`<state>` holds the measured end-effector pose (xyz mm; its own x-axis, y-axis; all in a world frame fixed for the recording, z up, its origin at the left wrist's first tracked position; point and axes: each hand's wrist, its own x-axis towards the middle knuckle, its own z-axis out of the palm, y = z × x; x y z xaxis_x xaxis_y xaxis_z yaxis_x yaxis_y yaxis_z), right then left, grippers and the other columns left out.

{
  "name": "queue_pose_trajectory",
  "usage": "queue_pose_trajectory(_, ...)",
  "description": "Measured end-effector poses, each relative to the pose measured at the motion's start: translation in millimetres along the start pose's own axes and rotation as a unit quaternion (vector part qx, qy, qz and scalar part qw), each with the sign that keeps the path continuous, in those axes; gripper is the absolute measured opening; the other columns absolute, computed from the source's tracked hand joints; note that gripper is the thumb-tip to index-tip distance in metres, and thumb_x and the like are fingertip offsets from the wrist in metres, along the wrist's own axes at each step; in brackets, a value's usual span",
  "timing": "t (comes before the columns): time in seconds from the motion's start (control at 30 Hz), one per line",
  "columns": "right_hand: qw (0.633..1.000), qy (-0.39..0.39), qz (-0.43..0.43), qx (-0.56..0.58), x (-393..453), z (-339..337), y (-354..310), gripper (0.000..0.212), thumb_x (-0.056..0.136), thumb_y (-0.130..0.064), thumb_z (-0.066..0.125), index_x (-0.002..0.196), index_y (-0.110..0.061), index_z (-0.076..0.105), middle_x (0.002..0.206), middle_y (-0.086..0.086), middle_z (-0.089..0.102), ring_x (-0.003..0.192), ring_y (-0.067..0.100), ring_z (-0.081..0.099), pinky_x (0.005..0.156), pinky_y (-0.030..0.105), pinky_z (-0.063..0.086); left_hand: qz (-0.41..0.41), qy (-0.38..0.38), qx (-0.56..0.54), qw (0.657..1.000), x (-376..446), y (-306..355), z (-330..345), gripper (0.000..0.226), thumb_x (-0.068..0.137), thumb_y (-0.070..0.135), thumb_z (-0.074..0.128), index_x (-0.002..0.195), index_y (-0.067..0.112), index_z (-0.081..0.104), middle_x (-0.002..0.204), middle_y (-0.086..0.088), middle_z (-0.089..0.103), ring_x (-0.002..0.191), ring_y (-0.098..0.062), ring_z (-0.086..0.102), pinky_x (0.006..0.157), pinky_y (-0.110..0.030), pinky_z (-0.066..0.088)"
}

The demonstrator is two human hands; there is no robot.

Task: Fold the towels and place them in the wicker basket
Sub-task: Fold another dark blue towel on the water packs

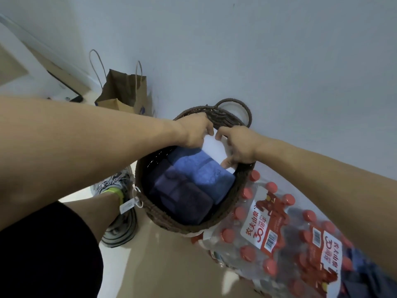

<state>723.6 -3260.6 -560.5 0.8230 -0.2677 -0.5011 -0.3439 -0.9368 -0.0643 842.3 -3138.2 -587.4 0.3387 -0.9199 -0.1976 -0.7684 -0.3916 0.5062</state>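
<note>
Both the left hand point(196, 131) and the right hand point(238, 145) pinch the folded white towel point(214, 147) at the wicker basket's point(189, 224) 12 o'clock side; lower it level beside the blue towel point(202, 168); release only once seated, so the fold holds.

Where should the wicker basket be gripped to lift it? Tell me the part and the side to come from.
Grip the wicker basket by its loop handle on the far rim, by the wall, coming from above. It stands up clear of the rim, so fingers can curl through it. Any near-side handle isn't visible. Both hands, left and right, are holding the white towel.
</note>
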Motion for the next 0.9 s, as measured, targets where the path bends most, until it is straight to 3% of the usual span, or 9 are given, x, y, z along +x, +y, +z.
queue_pose_trajectory(0.1,0.988,0.113,0.005,0.110,-36.4,-17.2,9.3,0.057,0.081,-0.034,0.079,0.130,-0.020,0.054,0.117,0.004,0.062,0.087,0.022,0.060,0.089,0.034,0.050,-0.001,0.011,0.007,1.000,-2.5,18.1,-15.4,0.035,0.089,0.011,0.055,0.122,0.017,0.065,0.125,-0.006,0.063,0.118,-0.026,0.056,0.093,-0.023,0.039)
queue_pose_trajectory(0.17,0.952,0.189,0.029,0.240,-74.7,-27.5,24.4,0.037,0.086,-0.025,0.074,0.120,-0.019,0.059,0.107,0.006,0.065,0.078,0.024,0.067,0.079,0.043,0.059,0.025,0.023,0.012,0.999,-5.1,38.1,-26.7,0.031,0.090,0.009,0.054,0.118,0.012,0.067,0.120,-0.006,0.067,0.113,-0.026,0.059,0.093,-0.024,0.042)
queue_pose_trajectory(0.3,0.894,0.204,0.064,0.393,-169.4,-32.3,65.1,0.024,0.089,-0.018,0.071,0.110,-0.022,0.060,0.094,0.009,0.066,0.072,0.024,0.074,0.060,0.041,0.062,0.106,0.029,0.026,0.994,-6.8,111.8,-36.6,0.019,0.092,0.019,0.057,0.104,0.012,0.070,0.106,-0.005,0.071,0.097,-0.025,0.063,0.082,-0.027,0.046)
queue_pose_trajectory(0.4,0.889,0.198,0.119,0.396,-244.5,-13.9,102.4,0.025,0.089,-0.022,0.072,0.110,-0.026,0.060,0.093,0.006,0.069,0.074,0.021,0.075,0.061,0.036,0.061,0.184,-0.003,0.016,0.983,-13.5,197.7,-9.7,0.019,0.095,0.024,0.056,0.106,0.016,0.069,0.105,-0.001,0.070,0.087,-0.017,0.058,0.075,-0.021,0.039)
queue_pose_trajectory(0.53,0.878,0.180,0.214,0.389,-334.7,31.3,157.6,0.025,0.089,-0.026,0.072,0.111,-0.022,0.062,0.091,0.006,0.070,0.075,0.018,0.074,0.060,0.028,0.059,0.258,-0.131,0.024,0.957,-34.7,301.3,64.0,0.021,0.095,0.028,0.054,0.107,0.015,0.067,0.107,-0.001,0.070,0.092,-0.018,0.061,0.081,-0.026,0.047)
queue_pose_trajectory(0.67,0.861,0.166,0.306,0.369,-405.4,94.3,208.7,0.023,0.091,-0.022,0.070,0.111,-0.015,0.063,0.089,0.011,0.071,0.078,0.027,0.070,0.070,0.041,0.060,0.281,-0.192,0.047,0.939,-48.9,369.9,144.5,0.021,0.092,0.021,0.056,0.103,0.007,0.067,0.106,-0.012,0.070,0.098,-0.032,0.063,0.085,-0.036,0.051)
queue_pose_trajectory(0.73,0.861,0.173,0.352,0.324,-431.5,130.0,225.1,0.022,0.089,-0.024,0.071,0.108,-0.015,0.064,0.093,0.007,0.071,0.075,0.019,0.066,0.073,0.035,0.056,0.273,-0.208,0.036,0.939,-50.2,392.5,179.4,0.026,0.092,0.021,0.058,0.112,0.007,0.064,0.116,-0.013,0.065,0.106,-0.031,0.060,0.087,-0.031,0.048)
queue_pose_trajectory(0.8,0.862,0.184,0.383,0.276,-450.1,163.7,234.5,0.026,0.088,-0.027,0.071,0.111,-0.018,0.064,0.104,0.006,0.070,0.086,0.019,0.064,0.083,0.032,0.052,0.266,-0.212,0.017,0.940,-49.8,411.2,210.3,0.038,0.093,0.024,0.059,0.129,0.010,0.055,0.129,-0.013,0.053,0.116,-0.030,0.052,0.090,-0.027,0.040)
queue_pose_trajectory(0.9,0.878,0.121,0.384,0.259,-462.3,199.9,239.9,0.064,0.085,-0.041,0.072,0.140,-0.020,0.048,0.137,0.009,0.054,0.124,0.028,0.051,0.102,0.036,0.043,0.264,-0.198,-0.033,0.943,-48.8,433.3,249.6,0.055,0.093,0.025,0.062,0.143,0.017,0.040,0.139,-0.013,0.040,0.126,-0.030,0.045,0.103,-0.032,0.036)
